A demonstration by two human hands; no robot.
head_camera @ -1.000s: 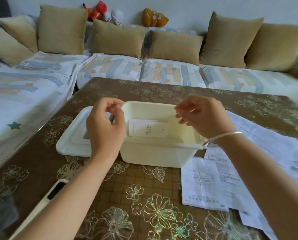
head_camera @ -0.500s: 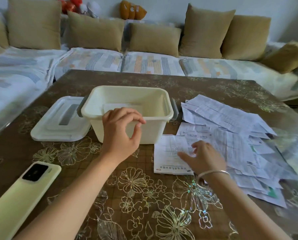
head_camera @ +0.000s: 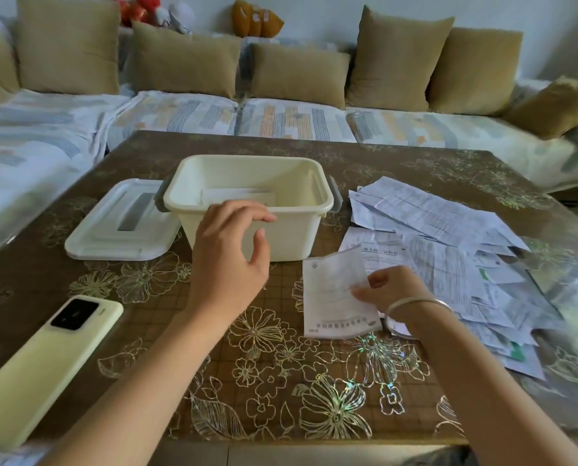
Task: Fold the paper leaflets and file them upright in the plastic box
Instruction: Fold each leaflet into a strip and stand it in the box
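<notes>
The left hand [head_camera: 228,253] is raised with its back to the camera, fingers loosely curved, thumb and forefinger apart, holding nothing. The right hand [head_camera: 393,290] sits lower, thumb and fingers pinching a leaflet [head_camera: 331,290]. Both bare forearms reach forward.

It is bright here, with soft daylight and only faint shadows. My table [head_camera: 280,375] shines, with white glare on its right side. The leaflet [head_camera: 334,290] I pinch looks smeary. Things at the edges bend and stretch.

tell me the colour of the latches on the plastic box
Grey latches on the cream plastic box, head view.
</notes>
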